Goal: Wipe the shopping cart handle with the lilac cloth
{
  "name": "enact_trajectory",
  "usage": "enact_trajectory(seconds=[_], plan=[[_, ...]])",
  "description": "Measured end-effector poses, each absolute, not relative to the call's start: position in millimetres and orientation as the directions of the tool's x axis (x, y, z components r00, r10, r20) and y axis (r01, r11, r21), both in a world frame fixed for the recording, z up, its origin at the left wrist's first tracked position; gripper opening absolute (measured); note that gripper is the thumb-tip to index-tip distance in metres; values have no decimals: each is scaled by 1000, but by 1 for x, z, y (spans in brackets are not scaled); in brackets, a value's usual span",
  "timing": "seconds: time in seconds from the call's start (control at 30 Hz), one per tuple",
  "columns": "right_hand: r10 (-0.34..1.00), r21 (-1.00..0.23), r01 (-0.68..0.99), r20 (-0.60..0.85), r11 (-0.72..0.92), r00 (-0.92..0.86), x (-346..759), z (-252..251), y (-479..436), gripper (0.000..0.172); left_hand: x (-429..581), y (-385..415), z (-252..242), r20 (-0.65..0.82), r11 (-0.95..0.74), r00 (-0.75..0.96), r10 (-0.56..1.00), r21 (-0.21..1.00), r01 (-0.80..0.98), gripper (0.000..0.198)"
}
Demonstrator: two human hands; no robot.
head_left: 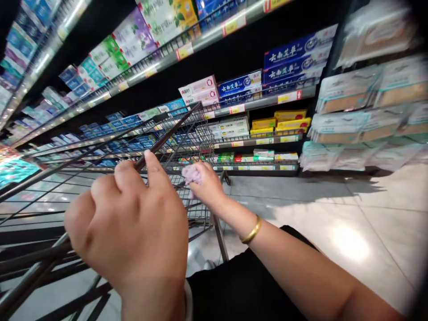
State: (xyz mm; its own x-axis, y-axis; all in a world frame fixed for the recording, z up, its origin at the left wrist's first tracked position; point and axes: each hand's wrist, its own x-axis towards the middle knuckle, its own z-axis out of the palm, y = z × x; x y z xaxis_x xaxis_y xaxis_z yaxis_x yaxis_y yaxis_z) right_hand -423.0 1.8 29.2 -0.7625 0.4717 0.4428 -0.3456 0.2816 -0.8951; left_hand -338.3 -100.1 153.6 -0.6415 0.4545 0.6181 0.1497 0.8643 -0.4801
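Note:
My left hand (130,214), large in the foreground, is closed round the top rail of a metal wire shopping cart (170,133). Its index finger lies along the rail, while the other fingers curl over and their tips are hidden. Farther off, my right hand (207,183) holds a crumpled lilac cloth (192,174) by the inner side of the cart's wire wall. Whether the cloth touches the wires I cannot tell. A gold bangle (252,229) circles my right wrist.
Shelves with toothpaste boxes (239,84) run along the far side, price tags on their edges. Packs in clear plastic (351,93) hang at the right. Below lies a pale tiled floor (310,205) with a bright reflection. A cart leg (220,238) stands near my dark clothing (247,285).

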Motion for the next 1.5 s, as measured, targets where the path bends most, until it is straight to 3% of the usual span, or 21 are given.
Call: enact_trajectory(seconds=[0.07,0.2,0.27,0.43,0.57,0.63,0.73,0.8,0.87,1.03,1.1,1.2,1.27,1.43,1.5], plan=[[532,-944,-253,330,214,-780,-423,24,3,20,-339,-100,153,621,870,-642,449,-469,155,38],[410,-791,-530,611,305,-677,-408,42,-2,22,-340,-102,150,624,874,-642,445,-458,161,43],[333,-758,-540,648,366,-685,-405,43,-2,26,-340,-102,150,625,878,-647,437,-452,157,44],[512,-946,-190,302,261,-804,-416,23,0,20,-337,-101,152,602,870,-662,446,-466,162,47],[423,-820,-479,572,313,-703,-401,44,-7,17,-338,-100,153,591,866,-673,444,-477,153,50],[353,-778,-505,622,372,-698,-397,48,-6,17,-339,-100,152,600,869,-670,438,-475,143,49],[400,-877,-269,430,398,-809,-409,27,2,18,-338,-101,153,598,870,-673,436,-470,146,47],[498,-952,-57,209,302,-842,-422,9,7,18,-336,-100,153,583,863,-681,443,-483,148,45],[541,-979,-6,116,202,-833,-428,4,7,18,-335,-101,153,576,859,-686,445,-492,143,43],[452,-899,-406,436,167,-778,-413,38,-4,20,-335,-100,153,621,867,-638,456,-473,160,39],[416,-874,-414,485,253,-769,-411,39,-2,23,-335,-100,153,626,866,-629,461,-471,167,39],[473,-944,-191,301,268,-828,-417,25,4,20,-334,-98,154,606,866,-652,455,-473,164,41],[527,-970,-144,228,196,-819,-418,23,5,17,-333,-98,154,599,867,-664,448,-471,160,41],[433,-811,-563,570,160,-698,-398,60,-12,15,-336,-99,153,628,873,-633,452,-457,170,46],[416,-797,-591,582,122,-699,-396,63,-16,14,-337,-100,152,640,866,-611,466,-472,166,49]])
